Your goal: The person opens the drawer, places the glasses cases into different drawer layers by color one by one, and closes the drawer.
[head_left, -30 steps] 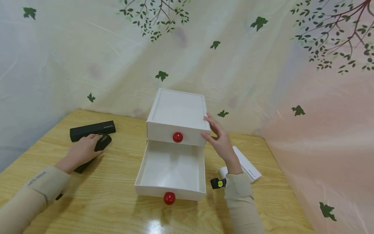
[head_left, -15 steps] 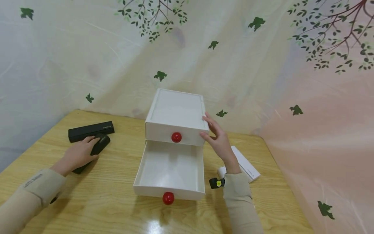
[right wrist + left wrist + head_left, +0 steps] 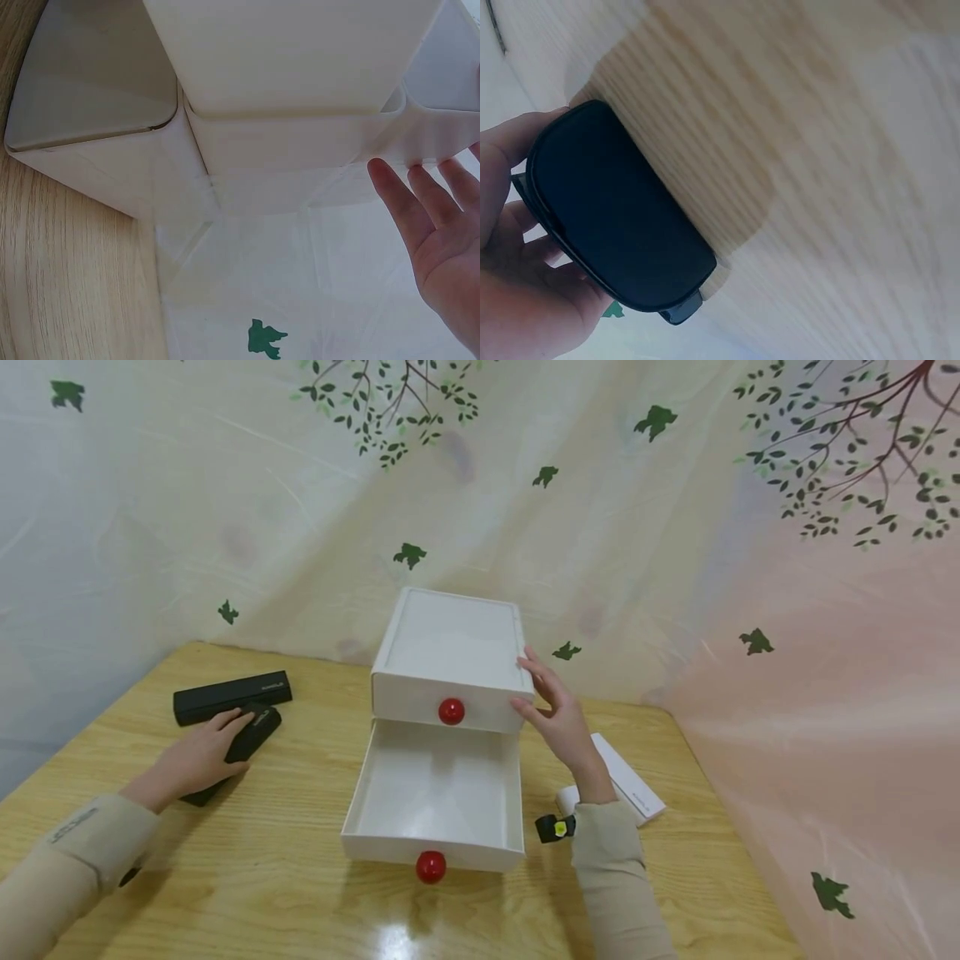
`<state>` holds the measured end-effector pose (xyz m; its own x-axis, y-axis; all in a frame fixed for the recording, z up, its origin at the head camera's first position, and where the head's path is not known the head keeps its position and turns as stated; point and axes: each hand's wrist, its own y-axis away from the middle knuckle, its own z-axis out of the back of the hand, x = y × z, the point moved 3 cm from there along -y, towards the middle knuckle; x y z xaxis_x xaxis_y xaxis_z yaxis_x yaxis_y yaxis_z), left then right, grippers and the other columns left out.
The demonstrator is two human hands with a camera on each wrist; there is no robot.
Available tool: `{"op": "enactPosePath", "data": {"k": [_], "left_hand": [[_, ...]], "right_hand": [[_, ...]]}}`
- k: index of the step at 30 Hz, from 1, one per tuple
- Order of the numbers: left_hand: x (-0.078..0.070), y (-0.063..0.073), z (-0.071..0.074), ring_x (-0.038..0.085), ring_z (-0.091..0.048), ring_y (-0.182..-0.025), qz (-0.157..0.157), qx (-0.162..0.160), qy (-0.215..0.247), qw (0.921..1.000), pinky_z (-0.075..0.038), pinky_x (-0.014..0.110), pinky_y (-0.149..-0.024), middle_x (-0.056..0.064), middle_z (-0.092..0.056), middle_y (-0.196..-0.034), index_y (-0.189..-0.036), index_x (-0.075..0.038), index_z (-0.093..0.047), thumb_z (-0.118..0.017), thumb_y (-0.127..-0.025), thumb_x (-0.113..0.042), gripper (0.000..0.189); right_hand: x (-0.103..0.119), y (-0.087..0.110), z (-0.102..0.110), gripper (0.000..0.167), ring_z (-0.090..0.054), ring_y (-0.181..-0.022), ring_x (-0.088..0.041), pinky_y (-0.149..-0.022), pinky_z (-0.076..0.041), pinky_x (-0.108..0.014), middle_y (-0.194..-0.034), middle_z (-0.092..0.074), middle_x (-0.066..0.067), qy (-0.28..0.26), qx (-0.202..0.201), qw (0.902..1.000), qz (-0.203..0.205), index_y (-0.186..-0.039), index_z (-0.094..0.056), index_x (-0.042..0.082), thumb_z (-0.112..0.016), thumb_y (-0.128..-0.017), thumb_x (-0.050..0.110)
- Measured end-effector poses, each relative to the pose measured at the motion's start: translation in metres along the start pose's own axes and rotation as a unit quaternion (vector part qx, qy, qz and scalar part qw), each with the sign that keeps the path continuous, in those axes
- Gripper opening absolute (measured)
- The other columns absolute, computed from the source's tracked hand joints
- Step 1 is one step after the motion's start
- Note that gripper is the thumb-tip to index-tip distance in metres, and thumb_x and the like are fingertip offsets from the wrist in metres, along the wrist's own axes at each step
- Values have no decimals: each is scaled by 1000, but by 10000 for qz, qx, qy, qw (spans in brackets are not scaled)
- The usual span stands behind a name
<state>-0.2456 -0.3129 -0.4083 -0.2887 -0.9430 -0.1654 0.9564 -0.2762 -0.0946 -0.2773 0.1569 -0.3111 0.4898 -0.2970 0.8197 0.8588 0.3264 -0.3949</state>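
Note:
My left hand grips a black glasses case lying on the table at the left; the case's rounded end fills much of the left wrist view. Behind it lies a second black glasses case. In the middle stands a white two-drawer box with red knobs. Its bottom drawer is pulled out, with nothing inside; the top drawer is in. My right hand rests on the box's upper right edge, thumb at the front corner. Its fingertips touch the edge in the right wrist view.
Two white cases lie right of the box, partly hidden by my right forearm. A leaf-printed sheet hangs behind the wooden table and along its right side.
My left hand has slid slightly left and toward me along the black glasses case, its thumb now closer against it. My right hand and the box stay as they were.

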Motion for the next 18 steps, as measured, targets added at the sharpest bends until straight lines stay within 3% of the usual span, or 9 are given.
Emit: {"op": "enactPosePath", "data": {"k": [11,18], "left_hand": [[1,1,0,61,-44,-115,222,132,179,9995,-47,64,-87,45,-31,-139,-140,15,-36,-74,-82,-20,77],[1,0,1,57,-51,-110,306,105,207,9993,-49,61,-83,45,-33,-137,-139,15,-38,-74,-81,-21,77]], "right_hand": [[1,-1,0,57,-29,-146,-33,-100,-47,-51,-162,-19,8,24,53,10000,-76,-147,-40,18,-62,-95,14],[2,0,2,58,-30,-146,-33,-100,-47,-50,-162,-20,7,67,36,9999,-69,-147,-40,17,-63,-94,14]]}}
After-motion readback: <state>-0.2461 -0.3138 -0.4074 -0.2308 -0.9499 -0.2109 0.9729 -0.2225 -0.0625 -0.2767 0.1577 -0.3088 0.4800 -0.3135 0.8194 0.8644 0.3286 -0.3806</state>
